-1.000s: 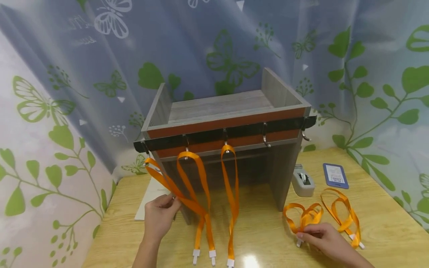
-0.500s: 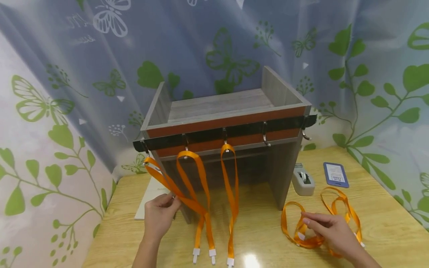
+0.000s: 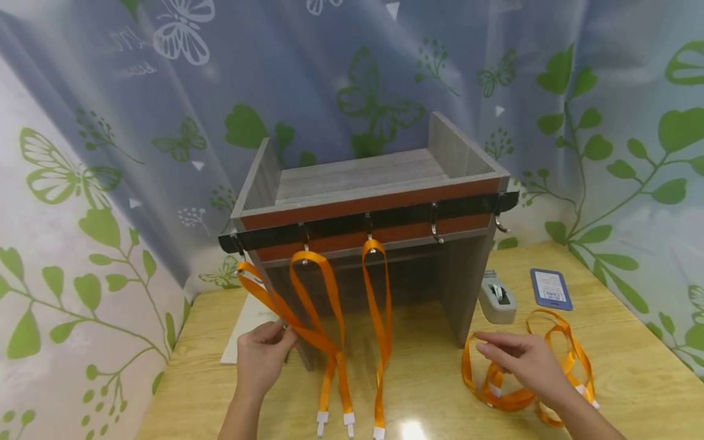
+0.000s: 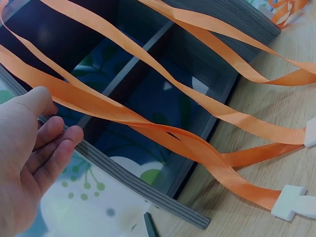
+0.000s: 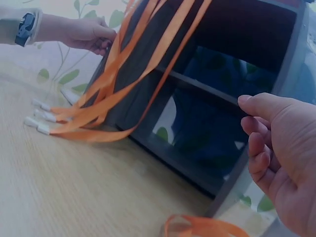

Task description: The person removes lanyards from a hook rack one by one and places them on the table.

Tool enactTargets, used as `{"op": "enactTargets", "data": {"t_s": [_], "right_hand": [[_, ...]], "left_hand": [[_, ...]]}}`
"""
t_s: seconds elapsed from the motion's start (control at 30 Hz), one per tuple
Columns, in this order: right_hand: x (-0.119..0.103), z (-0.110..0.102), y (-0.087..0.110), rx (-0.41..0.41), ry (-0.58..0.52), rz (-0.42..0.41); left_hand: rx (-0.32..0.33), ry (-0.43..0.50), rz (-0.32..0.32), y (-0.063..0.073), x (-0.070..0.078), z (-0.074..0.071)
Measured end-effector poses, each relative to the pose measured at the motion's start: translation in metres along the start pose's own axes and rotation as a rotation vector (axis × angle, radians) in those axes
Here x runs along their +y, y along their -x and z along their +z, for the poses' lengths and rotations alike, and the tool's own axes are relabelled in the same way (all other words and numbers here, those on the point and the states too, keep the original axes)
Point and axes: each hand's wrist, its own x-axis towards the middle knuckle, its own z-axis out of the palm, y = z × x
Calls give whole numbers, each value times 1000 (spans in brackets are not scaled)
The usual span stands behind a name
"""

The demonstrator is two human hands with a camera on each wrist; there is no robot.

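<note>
Three orange lanyards hang from the rack's left hooks. At the leftmost lanyard [image 3: 272,300], my left hand [image 3: 263,357] has its thumb over the strap beside the rack's side panel, and seems to pinch it; the index finger is hidden. The middle lanyard [image 3: 330,284] and the right lanyard [image 3: 379,318] hang free, white clips down. Above a looped lanyard [image 3: 466,370] on the table hovers my right hand [image 3: 525,360], thumb and index forward. The right wrist view shows nothing in this right hand [image 5: 291,148], its other fingers loosely bent.
A grey wooden rack [image 3: 467,275] with a dark hook strip [image 3: 404,214] stands mid-table. To its right are a tape dispenser [image 3: 497,302], a blue card holder [image 3: 551,288] and another coiled lanyard [image 3: 584,360]. White paper [image 3: 244,324] lies behind my left hand.
My right hand has let go of the looped lanyard, which has spread out flatter on the table, and has moved up and slightly left. My left hand has stayed in place.
</note>
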Motion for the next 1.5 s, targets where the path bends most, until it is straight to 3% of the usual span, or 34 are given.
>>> {"op": "enactTargets", "data": {"t_s": [0.27,0.5,0.67,0.9,1.03,1.27,1.5], "right_hand": [[-23,19,-16,-80,-42,-95],[-47,44,-32,-120,-48,-274],[-63,64,-39,-141,-27,-272],[-83,91,-48,-130,-58,-271],[-90,103,-51,-123,-84,-307],[-96,116,-53,-109,-88,-354],[-105,115,-55,-151,-126,-460]], "left_hand": [[-21,31,45,-2,-12,-2],[-13,23,42,-2,-9,-2],[0,2,30,-2,-9,2],[-24,47,81,-4,-9,-1],[-31,66,44,-3,-8,-2],[-29,64,15,-1,-13,0],[-39,74,59,-1,-11,-2]]}}
